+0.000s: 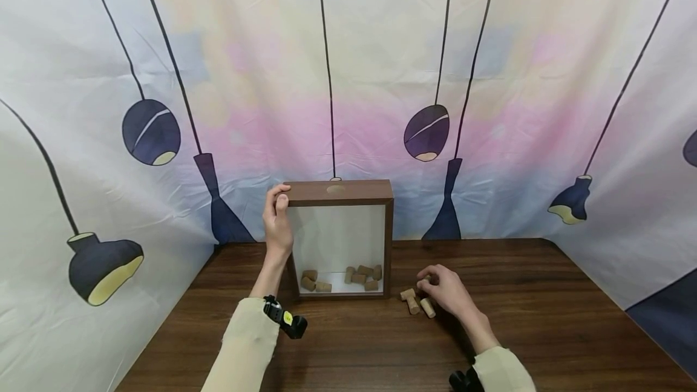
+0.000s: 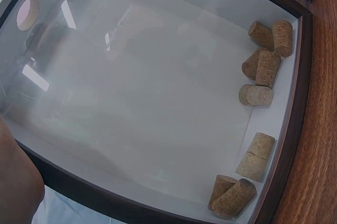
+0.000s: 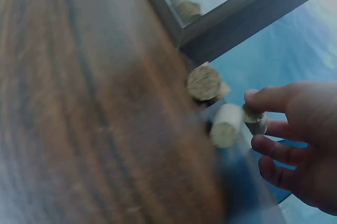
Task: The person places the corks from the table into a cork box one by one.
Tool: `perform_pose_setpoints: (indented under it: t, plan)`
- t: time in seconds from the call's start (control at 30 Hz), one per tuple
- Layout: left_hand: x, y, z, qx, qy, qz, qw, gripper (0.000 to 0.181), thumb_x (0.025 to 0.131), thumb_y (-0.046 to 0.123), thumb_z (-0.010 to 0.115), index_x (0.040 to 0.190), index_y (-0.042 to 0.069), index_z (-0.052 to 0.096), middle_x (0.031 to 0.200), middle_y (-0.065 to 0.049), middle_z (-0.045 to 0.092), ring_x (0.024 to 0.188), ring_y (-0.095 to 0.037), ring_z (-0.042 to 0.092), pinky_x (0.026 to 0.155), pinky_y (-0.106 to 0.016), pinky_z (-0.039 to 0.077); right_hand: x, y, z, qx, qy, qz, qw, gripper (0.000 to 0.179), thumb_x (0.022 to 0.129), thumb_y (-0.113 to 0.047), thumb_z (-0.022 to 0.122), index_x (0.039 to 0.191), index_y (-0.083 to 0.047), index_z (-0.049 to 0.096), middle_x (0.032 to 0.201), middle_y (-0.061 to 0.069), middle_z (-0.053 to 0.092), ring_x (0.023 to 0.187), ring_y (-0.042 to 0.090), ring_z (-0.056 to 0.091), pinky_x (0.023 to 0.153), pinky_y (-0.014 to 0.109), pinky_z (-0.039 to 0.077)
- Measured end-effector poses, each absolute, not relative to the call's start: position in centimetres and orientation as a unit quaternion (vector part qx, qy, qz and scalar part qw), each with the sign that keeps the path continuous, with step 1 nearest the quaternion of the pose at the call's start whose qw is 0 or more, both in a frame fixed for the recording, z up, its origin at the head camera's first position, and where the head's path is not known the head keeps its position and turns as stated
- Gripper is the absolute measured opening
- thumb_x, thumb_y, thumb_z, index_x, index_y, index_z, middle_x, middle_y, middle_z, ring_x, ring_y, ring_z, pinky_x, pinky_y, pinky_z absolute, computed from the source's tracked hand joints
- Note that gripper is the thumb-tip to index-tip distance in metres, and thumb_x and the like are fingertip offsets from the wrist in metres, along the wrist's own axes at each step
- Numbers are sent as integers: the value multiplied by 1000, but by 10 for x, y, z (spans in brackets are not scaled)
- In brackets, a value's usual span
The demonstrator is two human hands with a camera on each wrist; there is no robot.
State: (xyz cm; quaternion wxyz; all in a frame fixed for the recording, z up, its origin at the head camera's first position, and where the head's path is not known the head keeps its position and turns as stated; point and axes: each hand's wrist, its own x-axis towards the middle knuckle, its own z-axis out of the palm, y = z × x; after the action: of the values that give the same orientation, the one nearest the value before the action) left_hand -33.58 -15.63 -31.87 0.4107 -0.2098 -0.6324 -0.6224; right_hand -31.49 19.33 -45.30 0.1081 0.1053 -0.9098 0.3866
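Note:
A brown-framed shadow box (image 1: 337,193) with a clear front stands upright on the table, a round hole in its top. My left hand (image 1: 278,225) grips its upper left corner, thumb toward the front. Several wine corks (image 2: 267,69) lie along the bottom inside, in two groups. To the right of the box, my right hand (image 1: 448,290) pinches a cork (image 3: 256,123) between thumb and fingers. Beside those fingers, a pale cork (image 3: 226,125) and other loose corks (image 1: 412,302) lie close together on the table.
The dark wooden table (image 1: 348,343) reaches back to a printed cloth (image 1: 359,77) with hanging-lamp drawings. Black wrist cameras sit at both sleeves, the left camera (image 1: 285,318) just in front of the box's lower left corner.

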Motion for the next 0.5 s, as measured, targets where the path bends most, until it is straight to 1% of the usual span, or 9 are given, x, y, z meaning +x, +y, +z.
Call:
perform_pose_setpoints:
  t: [0.07, 0.2, 0.33, 0.5]
  plan:
    - [-335, -156, -318, -211, -633, -621, 412, 36, 102, 13, 40, 126, -11, 52, 103, 8, 47, 90, -11, 37, 86, -31, 29, -313, 194, -447, 109, -903, 399, 119, 15, 93, -18, 69, 105, -11, 73, 101, 5, 65, 80, 15, 57, 70, 33, 47]
    - [-335, -155, -318, -213, -632, -620, 413, 36, 102, 12, 40, 126, -12, 52, 102, 7, 46, 89, -12, 35, 85, -32, 28, -310, 194, -435, 115, -891, 416, 141, 17, 93, -21, 70, 107, -10, 72, 106, 6, 67, 87, 18, 62, 75, 34, 50]
    - [-335, -155, -318, -214, -632, -621, 412, 36, 102, 12, 40, 126, -12, 52, 104, 8, 47, 90, -11, 36, 86, -32, 29, -306, 193, -426, 112, -879, 435, 158, 20, 92, -22, 71, 109, -11, 72, 110, 5, 69, 94, 22, 67, 77, 33, 53]
    - [-334, -155, -318, -212, -632, -622, 411, 37, 102, 13, 40, 126, -12, 52, 105, 7, 48, 91, -11, 37, 88, -31, 29, -304, 191, -418, 107, -865, 454, 184, 22, 90, -22, 74, 111, -15, 72, 109, 4, 71, 94, 20, 69, 76, 29, 53]
